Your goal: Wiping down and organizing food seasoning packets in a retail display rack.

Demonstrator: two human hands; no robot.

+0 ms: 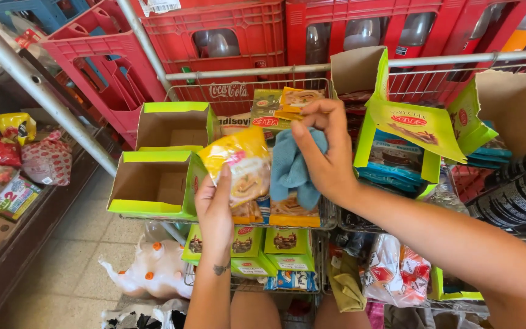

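Left hand (214,210) gripping yellow snack packet (241,167), right hand (324,158) clutching blue cloth (290,170)

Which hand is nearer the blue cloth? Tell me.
Right. The right hand grips the blue cloth directly. The left hand sits lower and to its left, holding a yellow snack packet beside the cloth.

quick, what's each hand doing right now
Left hand: closed on a yellow snack packet.
Right hand: closed on a blue cloth.

two hands (214,213), one blue cloth (290,167), two empty boxes (156,183)
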